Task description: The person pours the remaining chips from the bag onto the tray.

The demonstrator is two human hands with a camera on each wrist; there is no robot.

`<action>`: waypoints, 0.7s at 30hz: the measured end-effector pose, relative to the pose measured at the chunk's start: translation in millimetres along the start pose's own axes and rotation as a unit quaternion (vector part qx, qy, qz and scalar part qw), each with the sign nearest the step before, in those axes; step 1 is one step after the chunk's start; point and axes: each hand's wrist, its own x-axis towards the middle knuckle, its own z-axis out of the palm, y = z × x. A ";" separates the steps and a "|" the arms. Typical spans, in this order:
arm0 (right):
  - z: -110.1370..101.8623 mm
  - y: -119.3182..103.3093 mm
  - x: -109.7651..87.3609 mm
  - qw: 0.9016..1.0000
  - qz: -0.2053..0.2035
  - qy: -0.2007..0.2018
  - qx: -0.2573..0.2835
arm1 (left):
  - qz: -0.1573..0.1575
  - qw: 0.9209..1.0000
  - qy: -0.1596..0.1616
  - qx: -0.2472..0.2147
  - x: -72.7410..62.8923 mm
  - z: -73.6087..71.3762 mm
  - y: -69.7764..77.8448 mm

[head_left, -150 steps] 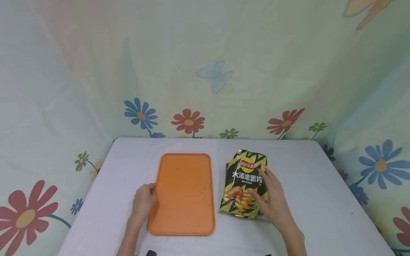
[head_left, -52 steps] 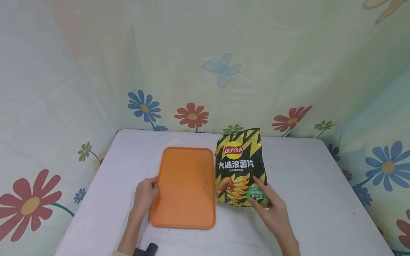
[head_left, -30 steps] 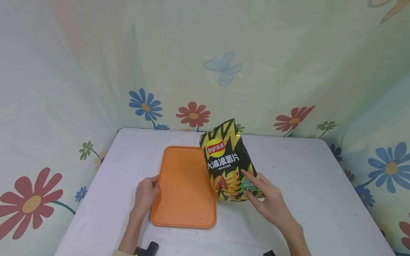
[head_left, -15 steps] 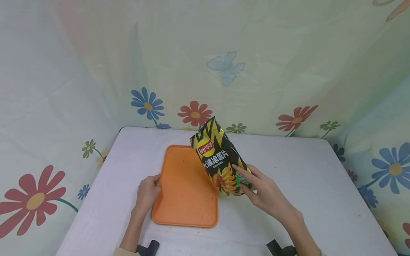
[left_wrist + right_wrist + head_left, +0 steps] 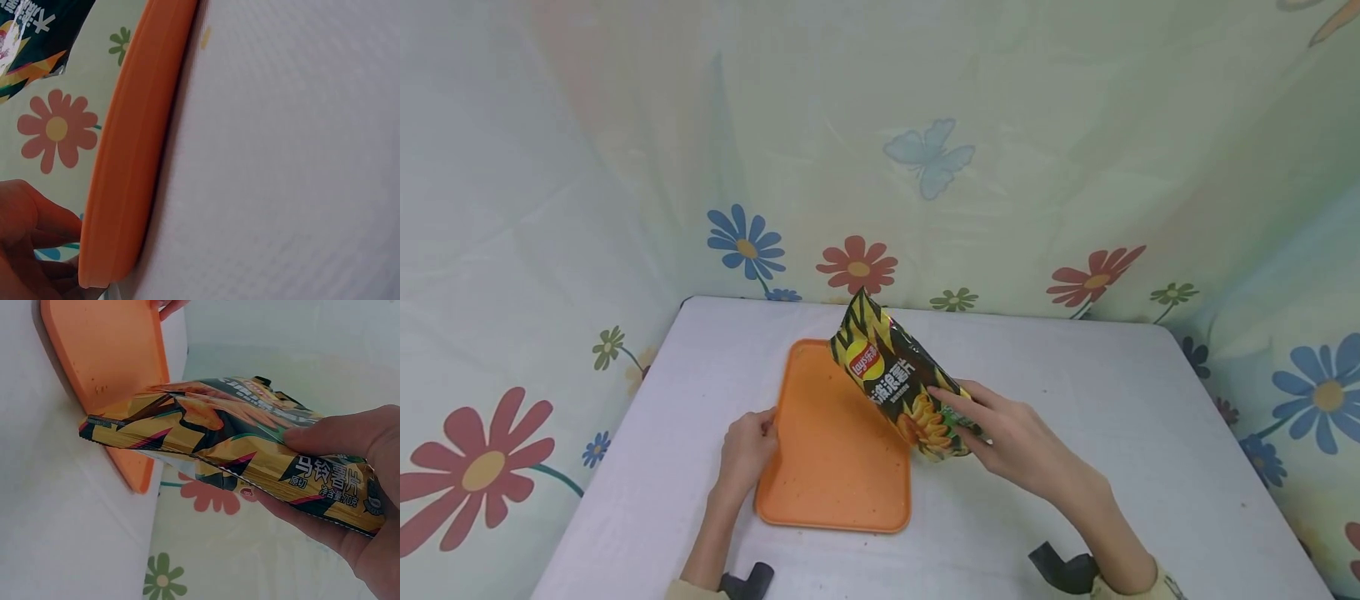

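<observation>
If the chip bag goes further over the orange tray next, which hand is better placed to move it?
Probably the right hand: it grips the chip bag, whose top end overlaps the orange tray in the head view. The left hand holds the tray's left edge and isn't touching the bag.

We see a glossy, crinkled foil-like bag (image 5: 883,375), a smooth plastic tray (image 5: 831,483), a matt, finely textured tablecloth (image 5: 1150,450) and a faintly creased cloth backdrop (image 5: 790,125).

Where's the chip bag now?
In the head view, the chip bag is in the right hand, tilted, overlapping the far right corner of the orange tray.
</observation>
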 end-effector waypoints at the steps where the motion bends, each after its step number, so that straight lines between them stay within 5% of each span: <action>1: -0.8 -0.5 1.2 1.000 -0.001 -0.005 -0.003 | 0.001 1.000 0.001 0.000 -0.1 -0.1 0.0; 13: -10.3 -8.9 19.8 0.994 0.020 -0.103 -0.008 | -0.005 1.000 -0.001 0.002 0.4 -0.1 -1.6; 21: -13.3 -14.1 29.6 0.992 -0.008 -0.123 0.005 | -0.001 1.000 0.004 0.013 1.7 1.0 -2.4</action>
